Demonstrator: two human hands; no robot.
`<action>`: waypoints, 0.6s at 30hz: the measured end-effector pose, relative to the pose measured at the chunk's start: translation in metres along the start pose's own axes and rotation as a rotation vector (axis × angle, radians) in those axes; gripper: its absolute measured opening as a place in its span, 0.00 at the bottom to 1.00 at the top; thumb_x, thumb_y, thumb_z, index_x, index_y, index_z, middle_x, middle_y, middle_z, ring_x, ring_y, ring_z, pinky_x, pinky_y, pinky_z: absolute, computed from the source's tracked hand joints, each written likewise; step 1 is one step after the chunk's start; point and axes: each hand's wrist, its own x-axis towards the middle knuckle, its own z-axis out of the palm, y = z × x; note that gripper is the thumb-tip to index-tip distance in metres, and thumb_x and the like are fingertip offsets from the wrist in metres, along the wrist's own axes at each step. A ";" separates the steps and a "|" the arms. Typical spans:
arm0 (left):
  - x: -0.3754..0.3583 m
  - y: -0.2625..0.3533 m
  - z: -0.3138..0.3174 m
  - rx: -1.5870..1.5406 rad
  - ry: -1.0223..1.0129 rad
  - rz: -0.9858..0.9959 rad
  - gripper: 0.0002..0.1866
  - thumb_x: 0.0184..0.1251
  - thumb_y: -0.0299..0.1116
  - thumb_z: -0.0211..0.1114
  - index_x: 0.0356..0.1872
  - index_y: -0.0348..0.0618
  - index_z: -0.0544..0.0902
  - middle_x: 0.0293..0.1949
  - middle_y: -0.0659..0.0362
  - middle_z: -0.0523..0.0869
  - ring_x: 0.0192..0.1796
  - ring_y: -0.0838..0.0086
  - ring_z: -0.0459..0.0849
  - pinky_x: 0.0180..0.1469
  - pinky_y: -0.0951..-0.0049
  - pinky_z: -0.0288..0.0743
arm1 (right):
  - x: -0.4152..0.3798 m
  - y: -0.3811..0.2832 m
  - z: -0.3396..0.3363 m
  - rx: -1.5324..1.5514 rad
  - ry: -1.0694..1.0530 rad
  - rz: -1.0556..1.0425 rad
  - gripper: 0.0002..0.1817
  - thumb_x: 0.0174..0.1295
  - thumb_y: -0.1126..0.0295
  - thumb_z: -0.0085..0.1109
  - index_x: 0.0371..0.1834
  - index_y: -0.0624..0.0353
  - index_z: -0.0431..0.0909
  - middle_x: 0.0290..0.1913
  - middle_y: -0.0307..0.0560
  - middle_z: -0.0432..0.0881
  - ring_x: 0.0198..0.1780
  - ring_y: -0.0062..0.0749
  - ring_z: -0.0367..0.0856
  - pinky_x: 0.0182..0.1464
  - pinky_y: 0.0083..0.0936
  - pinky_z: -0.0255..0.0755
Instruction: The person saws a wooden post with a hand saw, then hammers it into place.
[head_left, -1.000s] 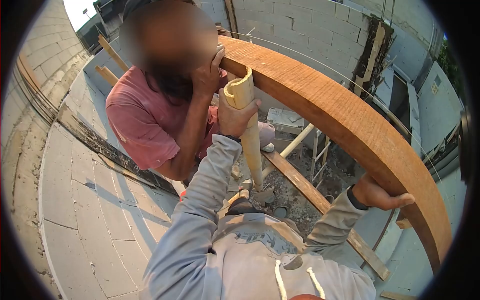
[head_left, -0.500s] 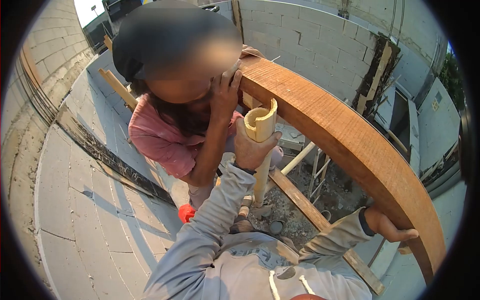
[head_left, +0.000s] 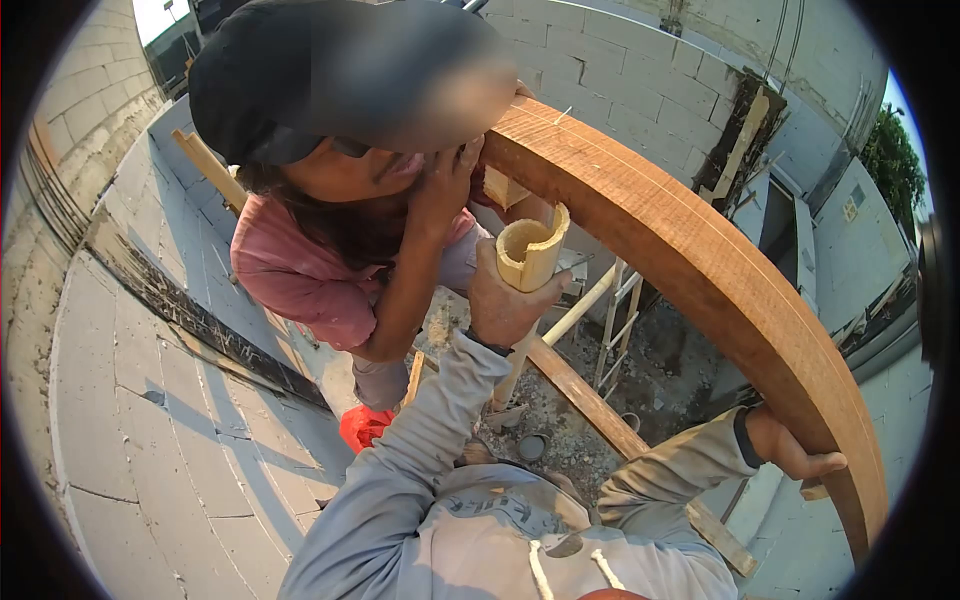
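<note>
My left hand [head_left: 510, 300] is wrapped round the upper part of a split bamboo pole [head_left: 532, 252], just below its open, broken top. The pole stands roughly upright beside a long brown wooden beam [head_left: 680, 250], which looks curved and bears a thin pale line along its top. Near the lower right end of the beam, my right hand [head_left: 788, 446] holds its inner side, thumb stretched out and the other fingers hidden behind the wood. A small wood block [head_left: 503, 188] sits by the beam's far end.
A co-worker in a pink shirt [head_left: 300, 270] and dark cap leans in close at the left, a hand near the beam's far end. Below are a wooden plank [head_left: 590, 398], a ladder [head_left: 622, 325] and a red bag [head_left: 364, 428]. Block walls [head_left: 610, 70] stand around.
The view has shifted slightly. The co-worker's head has lifted and turned, showing more of the wood block. My left hand still holds the bamboo, and my right hand stays on the beam.
</note>
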 end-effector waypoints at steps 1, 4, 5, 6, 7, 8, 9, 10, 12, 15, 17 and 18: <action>0.000 -0.001 -0.001 0.022 -0.027 -0.003 0.36 0.43 0.37 0.81 0.51 0.35 0.69 0.44 0.50 0.83 0.44 0.67 0.85 0.48 0.66 0.79 | 0.003 0.001 -0.002 0.012 0.004 0.040 0.47 0.51 0.37 0.59 0.70 0.52 0.58 0.63 0.59 0.64 0.65 0.48 0.69 0.60 0.46 0.68; 0.001 -0.004 -0.002 0.054 -0.060 -0.003 0.36 0.45 0.34 0.80 0.53 0.34 0.68 0.46 0.50 0.82 0.46 0.70 0.84 0.50 0.69 0.79 | 0.002 -0.001 0.000 0.008 0.010 0.067 0.47 0.51 0.36 0.59 0.70 0.51 0.58 0.63 0.59 0.63 0.65 0.48 0.69 0.61 0.46 0.68; 0.000 -0.005 -0.002 0.068 -0.062 -0.002 0.36 0.45 0.34 0.80 0.53 0.34 0.68 0.46 0.50 0.82 0.45 0.70 0.84 0.49 0.69 0.79 | 0.001 -0.002 0.001 -0.006 0.009 0.061 0.47 0.51 0.36 0.59 0.70 0.52 0.57 0.63 0.59 0.63 0.65 0.48 0.69 0.61 0.46 0.68; 0.000 -0.005 -0.002 0.066 -0.063 -0.003 0.36 0.45 0.34 0.80 0.53 0.34 0.68 0.46 0.50 0.82 0.45 0.70 0.84 0.49 0.69 0.79 | 0.002 -0.002 0.001 -0.007 0.008 0.058 0.47 0.51 0.36 0.59 0.70 0.52 0.57 0.63 0.59 0.63 0.65 0.48 0.69 0.61 0.46 0.68; 0.000 -0.005 -0.002 0.047 -0.072 0.001 0.36 0.45 0.34 0.80 0.53 0.34 0.68 0.45 0.50 0.82 0.45 0.70 0.84 0.49 0.69 0.79 | 0.001 -0.002 0.001 -0.015 0.011 0.066 0.48 0.51 0.36 0.59 0.70 0.52 0.57 0.63 0.59 0.63 0.66 0.48 0.68 0.62 0.45 0.68; 0.001 -0.004 -0.003 0.029 -0.082 0.007 0.36 0.45 0.34 0.80 0.53 0.34 0.68 0.45 0.50 0.82 0.45 0.70 0.84 0.49 0.69 0.79 | 0.001 -0.002 0.001 -0.023 0.016 0.074 0.48 0.51 0.36 0.58 0.70 0.52 0.56 0.63 0.59 0.63 0.66 0.48 0.68 0.62 0.45 0.67; 0.001 -0.006 -0.003 0.028 -0.082 0.010 0.36 0.45 0.34 0.80 0.53 0.34 0.68 0.45 0.50 0.82 0.45 0.70 0.84 0.49 0.69 0.79 | 0.001 -0.002 0.000 -0.020 0.017 0.072 0.48 0.51 0.36 0.58 0.70 0.52 0.56 0.63 0.59 0.63 0.66 0.48 0.68 0.62 0.45 0.67; 0.002 -0.008 -0.003 0.032 -0.085 0.020 0.36 0.45 0.33 0.80 0.53 0.34 0.68 0.45 0.50 0.82 0.45 0.70 0.84 0.49 0.69 0.79 | 0.002 -0.003 0.000 -0.026 0.008 0.073 0.47 0.52 0.36 0.58 0.70 0.52 0.56 0.64 0.59 0.62 0.67 0.47 0.67 0.62 0.45 0.67; 0.004 -0.008 -0.002 0.033 -0.090 0.032 0.36 0.45 0.33 0.80 0.53 0.34 0.68 0.45 0.50 0.82 0.45 0.70 0.84 0.49 0.69 0.79 | 0.002 -0.003 0.002 -0.031 0.001 0.071 0.47 0.52 0.36 0.57 0.70 0.51 0.56 0.64 0.59 0.62 0.67 0.47 0.67 0.63 0.45 0.66; 0.003 -0.006 -0.004 0.021 -0.108 0.011 0.36 0.45 0.33 0.80 0.53 0.34 0.68 0.44 0.51 0.82 0.45 0.71 0.84 0.48 0.69 0.79 | -0.002 -0.006 0.008 -0.071 0.018 -0.005 0.48 0.53 0.36 0.57 0.72 0.51 0.55 0.64 0.60 0.62 0.68 0.47 0.66 0.64 0.44 0.66; 0.003 -0.004 -0.005 0.011 -0.106 0.015 0.36 0.45 0.34 0.80 0.52 0.34 0.68 0.44 0.51 0.82 0.45 0.71 0.84 0.48 0.69 0.79 | -0.005 -0.007 0.010 -0.069 0.039 0.015 0.48 0.53 0.37 0.57 0.72 0.52 0.54 0.65 0.59 0.61 0.69 0.46 0.66 0.64 0.44 0.66; 0.003 -0.005 -0.005 0.010 -0.106 0.015 0.36 0.45 0.34 0.80 0.52 0.34 0.68 0.44 0.51 0.82 0.45 0.71 0.84 0.48 0.69 0.79 | -0.005 -0.008 0.010 -0.068 0.039 0.014 0.48 0.53 0.37 0.57 0.72 0.52 0.54 0.65 0.59 0.61 0.69 0.46 0.66 0.64 0.44 0.66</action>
